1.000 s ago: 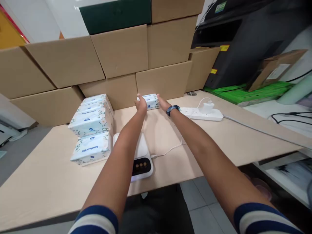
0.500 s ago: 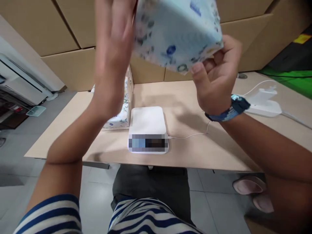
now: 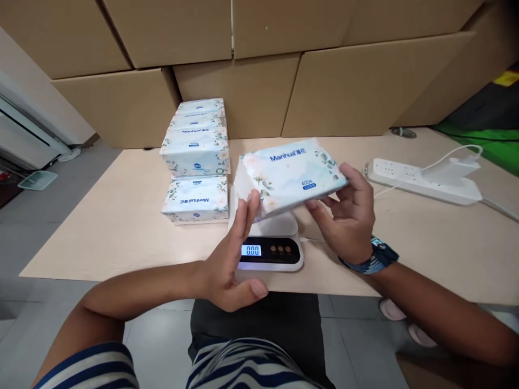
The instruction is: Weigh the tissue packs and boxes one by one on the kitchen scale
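Tissue pack [image 3: 290, 170], ctr: pale blue w/ pink-white flowers, blue lettering. Boxes [image 3: 259, 92] up top: plain brown. Shirt [image 3: 251, 370], bottom ctr: navy-white stripes.

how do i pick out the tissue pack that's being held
Find the digital scale at the near edge of the pale table. The Manhua tissue pack is just above it. Unlike the packs grouped to its left, it is tilted and raised, its right end held in the right hand.

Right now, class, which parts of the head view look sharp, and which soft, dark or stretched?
Head view: lettering on the pale-blue floral tissue pack is crisp, the rectangular backlit display legible; pink rounded shoes look soft; top-right corner dark; bare right forearm seems stretched.
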A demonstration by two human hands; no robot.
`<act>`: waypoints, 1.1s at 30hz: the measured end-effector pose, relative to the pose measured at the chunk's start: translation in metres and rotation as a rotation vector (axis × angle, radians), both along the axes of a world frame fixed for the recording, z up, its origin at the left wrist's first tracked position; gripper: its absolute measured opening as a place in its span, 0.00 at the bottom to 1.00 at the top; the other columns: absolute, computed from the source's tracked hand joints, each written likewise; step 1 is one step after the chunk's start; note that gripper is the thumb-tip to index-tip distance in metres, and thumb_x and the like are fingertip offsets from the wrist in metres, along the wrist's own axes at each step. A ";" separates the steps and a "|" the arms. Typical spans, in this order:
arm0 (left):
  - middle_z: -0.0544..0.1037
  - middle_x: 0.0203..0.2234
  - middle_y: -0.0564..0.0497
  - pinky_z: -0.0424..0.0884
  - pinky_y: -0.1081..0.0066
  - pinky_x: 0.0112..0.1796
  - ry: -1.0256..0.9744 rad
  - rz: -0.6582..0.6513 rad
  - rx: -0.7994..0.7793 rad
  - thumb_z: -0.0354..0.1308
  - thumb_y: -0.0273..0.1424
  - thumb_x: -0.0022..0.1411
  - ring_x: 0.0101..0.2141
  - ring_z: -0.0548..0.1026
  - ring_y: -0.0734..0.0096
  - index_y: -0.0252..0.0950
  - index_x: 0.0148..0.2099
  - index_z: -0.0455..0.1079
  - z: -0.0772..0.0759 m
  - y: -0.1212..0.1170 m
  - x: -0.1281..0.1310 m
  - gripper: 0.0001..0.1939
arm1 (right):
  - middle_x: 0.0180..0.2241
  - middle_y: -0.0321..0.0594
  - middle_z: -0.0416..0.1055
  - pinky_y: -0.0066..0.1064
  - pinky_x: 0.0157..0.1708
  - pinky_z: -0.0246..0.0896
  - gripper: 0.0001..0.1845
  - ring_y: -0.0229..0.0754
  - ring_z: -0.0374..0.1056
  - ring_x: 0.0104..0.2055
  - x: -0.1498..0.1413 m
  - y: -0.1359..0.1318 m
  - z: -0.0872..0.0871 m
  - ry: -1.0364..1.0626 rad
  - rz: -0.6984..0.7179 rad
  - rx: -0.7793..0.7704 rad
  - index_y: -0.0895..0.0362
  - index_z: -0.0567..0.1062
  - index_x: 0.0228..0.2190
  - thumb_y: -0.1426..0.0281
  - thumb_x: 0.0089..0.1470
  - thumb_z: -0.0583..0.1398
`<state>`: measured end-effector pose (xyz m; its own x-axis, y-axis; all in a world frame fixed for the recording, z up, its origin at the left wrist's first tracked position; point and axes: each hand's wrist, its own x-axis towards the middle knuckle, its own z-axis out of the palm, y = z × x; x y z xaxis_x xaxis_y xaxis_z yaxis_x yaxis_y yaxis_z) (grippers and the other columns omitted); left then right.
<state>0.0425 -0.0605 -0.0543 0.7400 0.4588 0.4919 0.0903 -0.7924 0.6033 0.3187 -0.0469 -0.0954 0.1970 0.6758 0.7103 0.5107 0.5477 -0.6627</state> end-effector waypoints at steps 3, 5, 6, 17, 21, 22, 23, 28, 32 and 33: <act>0.11 0.81 0.64 0.38 0.46 0.81 -0.002 0.048 -0.060 0.42 0.59 0.77 0.81 0.22 0.50 0.55 0.78 0.02 -0.012 -0.003 -0.004 0.52 | 0.67 0.51 0.69 0.53 0.54 0.87 0.38 0.56 0.74 0.67 -0.002 -0.006 -0.006 -0.056 -0.014 -0.050 0.43 0.63 0.72 0.55 0.66 0.67; 0.10 0.80 0.64 0.37 0.46 0.81 -0.026 0.024 -0.079 0.46 0.57 0.76 0.82 0.22 0.48 0.55 0.79 0.04 -0.016 -0.005 -0.004 0.55 | 0.65 0.50 0.71 0.53 0.53 0.87 0.37 0.55 0.75 0.65 -0.001 -0.009 -0.007 -0.073 -0.025 -0.038 0.44 0.65 0.71 0.57 0.66 0.68; 0.10 0.80 0.63 0.38 0.46 0.81 -0.032 0.009 -0.087 0.48 0.56 0.76 0.81 0.22 0.46 0.54 0.79 0.04 -0.017 -0.005 -0.003 0.56 | 0.65 0.50 0.71 0.54 0.54 0.86 0.36 0.55 0.75 0.65 0.001 -0.010 -0.006 -0.074 -0.036 -0.027 0.44 0.67 0.70 0.58 0.66 0.68; 0.11 0.81 0.58 0.36 0.43 0.82 -0.024 0.091 -0.202 0.53 0.49 0.79 0.81 0.21 0.46 0.53 0.81 0.09 -0.015 -0.015 0.001 0.55 | 0.64 0.42 0.73 0.66 0.67 0.72 0.35 0.62 0.70 0.69 0.004 -0.018 0.004 0.074 -0.002 0.012 0.32 0.69 0.70 0.51 0.65 0.65; 0.15 0.82 0.55 0.37 0.48 0.82 -0.056 0.157 -0.227 0.52 0.46 0.80 0.83 0.25 0.51 0.51 0.82 0.09 -0.018 -0.016 0.002 0.54 | 0.64 0.36 0.73 0.66 0.64 0.75 0.30 0.64 0.67 0.71 0.001 -0.020 0.007 0.145 -0.029 -0.023 0.21 0.70 0.67 0.49 0.65 0.62; 0.16 0.82 0.55 0.37 0.49 0.82 -0.063 0.163 -0.221 0.52 0.45 0.80 0.83 0.26 0.52 0.50 0.82 0.10 -0.020 -0.016 0.003 0.53 | 0.64 0.34 0.73 0.66 0.65 0.74 0.29 0.64 0.67 0.72 0.002 -0.019 0.006 0.143 -0.036 -0.039 0.20 0.71 0.66 0.49 0.65 0.61; 0.16 0.82 0.55 0.37 0.49 0.82 -0.078 0.165 -0.198 0.52 0.45 0.80 0.83 0.26 0.53 0.49 0.82 0.11 -0.022 -0.015 0.004 0.53 | 0.65 0.34 0.73 0.67 0.66 0.72 0.29 0.63 0.66 0.72 0.003 -0.018 0.004 0.146 -0.037 -0.046 0.21 0.71 0.66 0.49 0.65 0.61; 0.19 0.83 0.51 0.34 0.50 0.81 -0.235 0.165 0.138 0.56 0.48 0.76 0.83 0.25 0.57 0.31 0.84 0.20 -0.035 -0.012 0.011 0.57 | 0.63 0.37 0.77 0.67 0.73 0.61 0.28 0.58 0.72 0.67 0.010 -0.012 -0.011 0.197 0.048 -0.098 0.37 0.79 0.63 0.47 0.64 0.63; 0.28 0.84 0.41 0.46 0.57 0.81 -0.323 0.171 0.430 0.56 0.45 0.78 0.84 0.32 0.58 0.21 0.84 0.34 -0.035 -0.012 0.018 0.51 | 0.62 0.42 0.78 0.62 0.73 0.63 0.30 0.54 0.73 0.67 0.007 -0.010 -0.014 0.233 0.100 -0.044 0.48 0.80 0.61 0.47 0.65 0.63; 0.35 0.85 0.38 0.54 0.59 0.80 -0.337 0.160 0.517 0.58 0.45 0.77 0.84 0.39 0.55 0.22 0.83 0.43 -0.034 -0.012 0.019 0.48 | 0.62 0.43 0.78 0.62 0.72 0.65 0.29 0.54 0.74 0.66 0.005 -0.009 -0.014 0.232 0.098 0.000 0.50 0.81 0.60 0.47 0.67 0.61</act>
